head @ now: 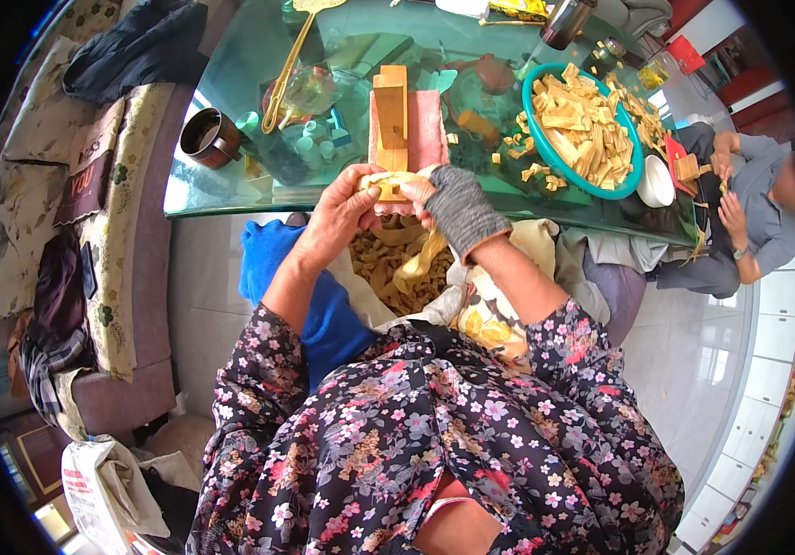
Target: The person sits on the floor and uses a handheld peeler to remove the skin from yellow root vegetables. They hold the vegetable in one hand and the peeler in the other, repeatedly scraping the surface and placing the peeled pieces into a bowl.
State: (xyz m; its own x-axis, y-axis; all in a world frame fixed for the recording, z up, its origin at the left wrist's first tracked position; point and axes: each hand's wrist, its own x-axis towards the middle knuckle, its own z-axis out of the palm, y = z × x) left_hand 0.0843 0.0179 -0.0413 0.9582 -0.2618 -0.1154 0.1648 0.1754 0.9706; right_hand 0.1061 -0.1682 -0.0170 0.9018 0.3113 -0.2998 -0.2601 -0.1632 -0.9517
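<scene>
My left hand (342, 208) and my right hand (420, 198) grip a pale yellow, pliable strip (419, 267) at the table's near edge. It stretches between my fingers, and a loose tail hangs below my right hand. A grey knitted fingerless cuff (465, 208) covers my right palm and wrist. Just beyond my fingers is a wooden block tool (391, 114), its near end partly hidden by the strip. Under the tool lies a pink cloth (427, 128). Below my hands, an open pale sack (449, 303) holds many small yellow-brown pieces (376, 277).
A teal basin (530, 125) of cut yellow pieces stands right on the glass table (265, 187), with loose pieces around it. Beside it is a white bowl (655, 182). A dark mug (210, 139) and a slotted ladle (288, 66) are left. Another person (761, 201) sits at far right.
</scene>
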